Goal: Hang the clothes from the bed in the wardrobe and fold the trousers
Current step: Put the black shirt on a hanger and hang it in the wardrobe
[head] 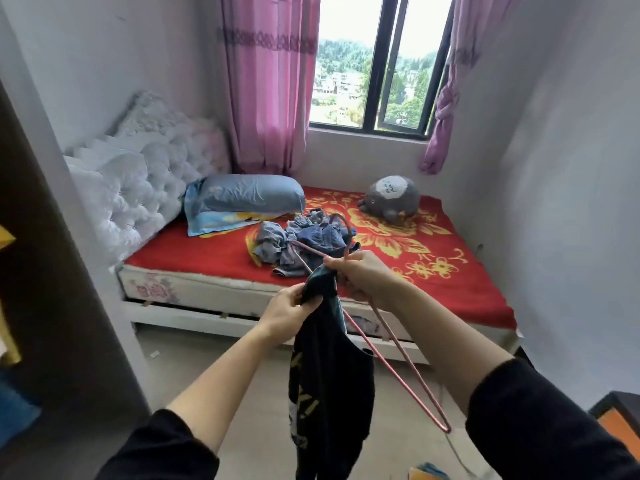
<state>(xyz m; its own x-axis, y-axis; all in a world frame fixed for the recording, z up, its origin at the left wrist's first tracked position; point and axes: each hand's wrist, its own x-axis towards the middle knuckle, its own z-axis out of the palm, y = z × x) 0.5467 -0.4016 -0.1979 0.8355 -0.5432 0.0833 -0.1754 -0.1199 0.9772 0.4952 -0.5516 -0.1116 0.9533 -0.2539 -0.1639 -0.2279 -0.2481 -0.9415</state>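
A black garment (329,382) with yellow print hangs in front of me, over the floor by the bed. My left hand (287,311) pinches its bunched top edge. My right hand (363,275) grips a pink wire hanger (398,358) near its neck, together with the garment's top. One hanger arm slants down to the right, its hook rises above my right hand. On the bed (450,271), with its red flowered cover, lies a crumpled heap of blue denim clothes (304,240).
A blue pillow (242,199) and a grey plush toy (391,199) lie at the bed's far side under the window. A dark wardrobe edge (41,271) stands at my left. An orange and black piece of furniture (620,417) is at the lower right.
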